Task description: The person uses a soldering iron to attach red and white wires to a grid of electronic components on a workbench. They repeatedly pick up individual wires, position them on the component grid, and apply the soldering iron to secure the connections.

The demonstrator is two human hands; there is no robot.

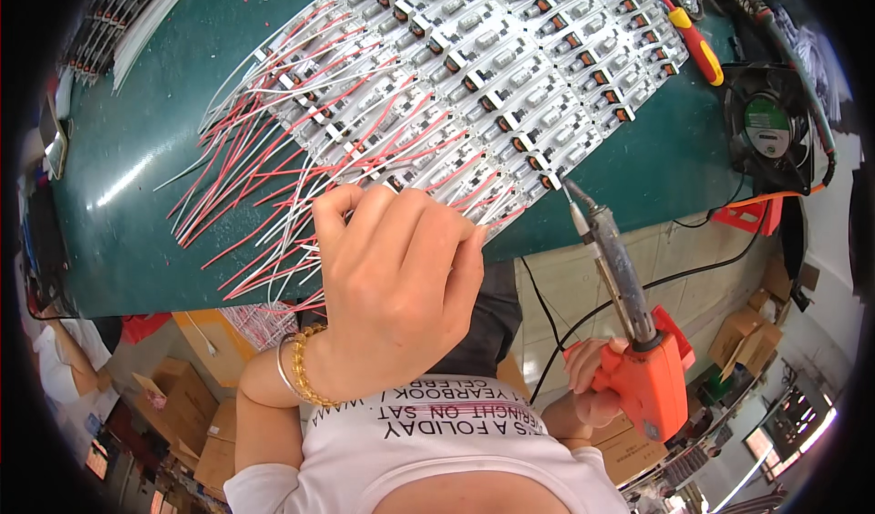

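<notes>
Rows of small white circuit boards [510, 58] with red and white wire leads [273, 168] lie across the green table [137, 149]. My left hand [401, 268] is at the near edge of the boards, fingers pinched together on the wires there. My right hand [592, 382] grips the orange handle of a soldering gun [638, 332]. Its metal tip [570, 190] points up at the lower right corner of the board array, close to the last board.
A red and yellow screwdriver [693, 40] lies at the upper right. A black fan [770, 127] sits right of the table. A bundle of white wires [150, 22] lies upper left. Cardboard boxes [182, 405] stand on the floor below. A person's arm [68, 359] shows lower left.
</notes>
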